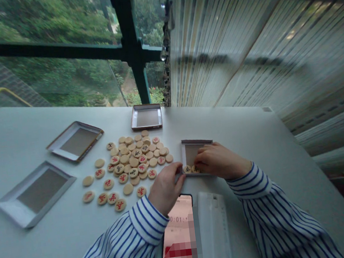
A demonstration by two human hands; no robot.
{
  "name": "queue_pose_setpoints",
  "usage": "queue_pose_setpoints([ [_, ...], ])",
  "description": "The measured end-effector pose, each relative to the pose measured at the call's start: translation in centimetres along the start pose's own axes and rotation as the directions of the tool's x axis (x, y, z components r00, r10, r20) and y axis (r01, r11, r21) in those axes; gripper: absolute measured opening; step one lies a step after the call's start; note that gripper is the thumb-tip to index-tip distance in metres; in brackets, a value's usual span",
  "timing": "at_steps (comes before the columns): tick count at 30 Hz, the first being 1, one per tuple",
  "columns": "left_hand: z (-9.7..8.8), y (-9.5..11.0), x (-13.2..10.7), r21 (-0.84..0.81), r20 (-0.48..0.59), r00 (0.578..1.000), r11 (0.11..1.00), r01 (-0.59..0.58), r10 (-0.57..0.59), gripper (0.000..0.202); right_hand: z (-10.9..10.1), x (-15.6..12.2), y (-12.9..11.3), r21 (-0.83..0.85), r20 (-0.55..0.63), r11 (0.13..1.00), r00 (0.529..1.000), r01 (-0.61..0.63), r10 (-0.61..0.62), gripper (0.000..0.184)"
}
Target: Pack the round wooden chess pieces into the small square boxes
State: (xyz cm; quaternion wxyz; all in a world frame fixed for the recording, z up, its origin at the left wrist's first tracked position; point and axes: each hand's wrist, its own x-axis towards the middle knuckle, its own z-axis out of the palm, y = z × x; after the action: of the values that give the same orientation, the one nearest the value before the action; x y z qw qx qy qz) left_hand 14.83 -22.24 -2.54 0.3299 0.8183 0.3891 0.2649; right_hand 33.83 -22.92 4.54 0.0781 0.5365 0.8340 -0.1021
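My left hand [168, 186] is at the near left corner of a small shallow box [190, 154], its thumb and fingers closed on the wall there. Over the box's right half is my right hand [220, 160], fingers bent down inside it and pinching at a round wooden xiangqi piece [201, 168] that they partly cover. Two more xiangqi pieces, such as this one [187, 169], lie in a row along the box's near wall with dark characters up. Left of the box spreads a loose heap of xiangqi pieces [134, 162], some showing red or black characters, others blank side up.
Three more shallow trays lie on the white table [247, 137]: one at the back [159, 122], one at the back left [80, 156], one at the left [69, 183]. A phone [177, 228] with a timer and a whitish translucent case [213, 232] are near me.
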Motion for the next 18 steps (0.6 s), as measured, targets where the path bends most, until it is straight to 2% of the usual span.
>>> queue_pose_setpoints([
  [3,-0.1,0.1,0.0,0.009,-0.033,0.999,1.000,-0.024,0.024,0.025,-0.4,-0.2,0.1,0.003,-0.031,1.000,0.999,-0.029,0.029,0.022],
  [7,-0.8,0.4,0.1,0.003,-0.183,0.982,0.998,-0.055,0.055,0.028,-1.1,-0.6,0.4,0.068,-0.216,0.989,0.966,-0.130,0.142,0.021],
  [12,-2.5,0.8,0.3,-0.063,-0.375,0.927,0.998,-0.002,-0.022,0.024,-1.9,-1.1,0.3,0.156,-0.369,0.973,0.903,-0.171,0.218,0.020],
  [18,-5.3,0.2,-0.3,-0.179,-0.505,0.847,0.980,0.086,-0.167,0.027,-2.4,-1.7,-0.1,0.162,-0.423,0.976,0.884,-0.143,0.200,0.020],
])
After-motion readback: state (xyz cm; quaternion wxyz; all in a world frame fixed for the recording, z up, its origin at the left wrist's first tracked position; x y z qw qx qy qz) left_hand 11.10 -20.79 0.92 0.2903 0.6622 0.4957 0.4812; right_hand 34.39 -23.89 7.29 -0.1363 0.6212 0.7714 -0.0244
